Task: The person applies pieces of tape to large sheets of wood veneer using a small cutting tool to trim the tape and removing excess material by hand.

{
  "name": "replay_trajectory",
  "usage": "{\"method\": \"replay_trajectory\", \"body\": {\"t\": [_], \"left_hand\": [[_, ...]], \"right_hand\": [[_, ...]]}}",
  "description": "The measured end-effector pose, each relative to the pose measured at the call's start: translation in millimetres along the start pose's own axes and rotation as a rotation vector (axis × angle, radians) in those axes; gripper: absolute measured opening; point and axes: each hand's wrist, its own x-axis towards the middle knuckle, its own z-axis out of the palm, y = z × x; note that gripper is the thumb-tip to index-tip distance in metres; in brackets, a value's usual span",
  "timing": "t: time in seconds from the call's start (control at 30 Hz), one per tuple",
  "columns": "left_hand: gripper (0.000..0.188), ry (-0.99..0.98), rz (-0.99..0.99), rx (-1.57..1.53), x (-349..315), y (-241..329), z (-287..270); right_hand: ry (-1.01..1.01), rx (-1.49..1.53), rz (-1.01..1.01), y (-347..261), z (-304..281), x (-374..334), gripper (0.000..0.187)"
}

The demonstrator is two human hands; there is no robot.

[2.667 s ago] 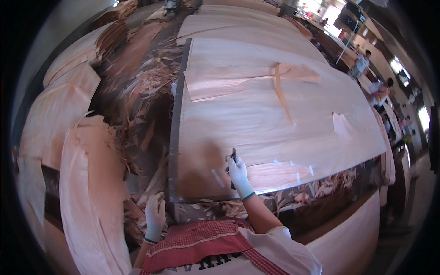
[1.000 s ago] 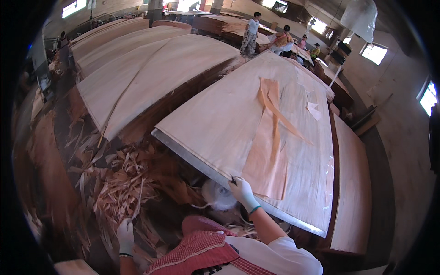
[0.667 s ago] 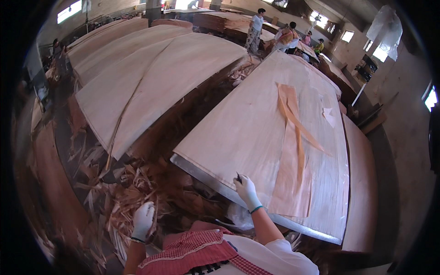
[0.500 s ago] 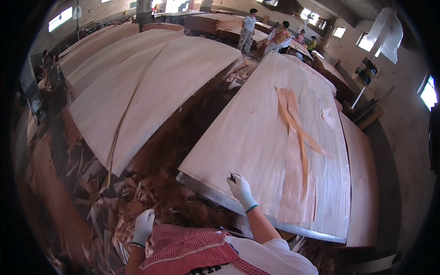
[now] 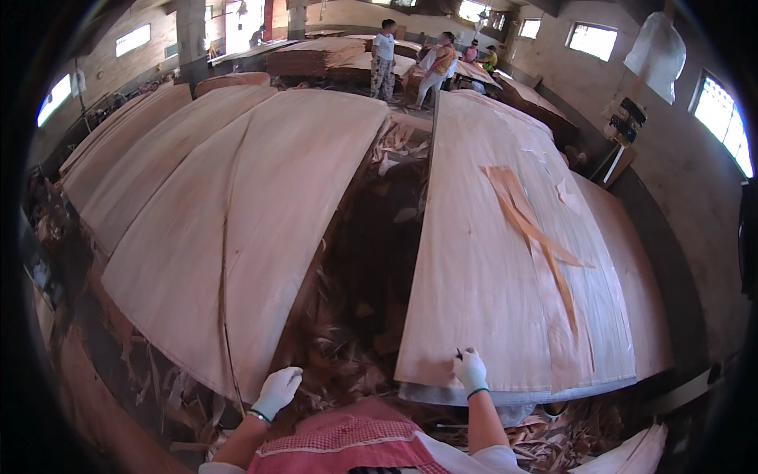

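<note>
My right hand [image 5: 470,373], in a white glove with a green cuff, is closed on a small dark tool [image 5: 459,354], whose tip pokes out past the fingers; its kind is too small to make out. It is over the near edge of the right stack of pale wood veneer sheets [image 5: 466,261]. On that stack lie loose orange-brown veneer strips [image 5: 545,241]. My left hand [image 5: 276,393], gloved the same way, has its fingers curled together with nothing showing in them. It is beside the near corner of the left veneer stack [image 5: 268,276].
A dark gap littered with torn veneer scraps [image 5: 339,340] runs between the stacks. More scraps [image 5: 545,434] cover the floor near me. Two people [image 5: 384,59] stand beyond the stacks, others farther back. A plastic sheet [image 5: 657,55] hangs at the right, by the wall.
My view has swung to the left. My right hand, still closed on the dark tool, is now nearer the stack's front edge. My left hand has come forward toward the left stack.
</note>
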Motion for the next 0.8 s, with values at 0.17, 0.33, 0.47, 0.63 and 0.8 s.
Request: {"method": "replay_trajectory", "body": {"t": [0.17,0.33,0.47,0.63,0.8], "left_hand": [[0.031,-0.139,0.158,0.043,118.5,-12.9,-23.2],[0.032,-0.314,0.421,0.047,238.0,29.8,-11.4],[0.033,-0.445,0.536,0.086,327.5,71.5,4.8],[0.034,-0.594,0.617,0.189,415.7,96.8,24.8],[0.029,-0.639,0.748,0.152,484.7,136.4,51.8]], "right_hand": [[-0.025,-0.085,0.064,0.8,17.9,6.5,0.030],[-0.022,-0.120,0.115,-16.0,30.3,3.3,0.030],[-0.042,-0.085,0.210,-32.0,32.3,3.6,0.031],[-0.147,-0.096,0.318,-46.3,19.1,11.4,0.030],[-0.102,-0.057,0.317,-40.3,18.7,15.7,0.028]]}}
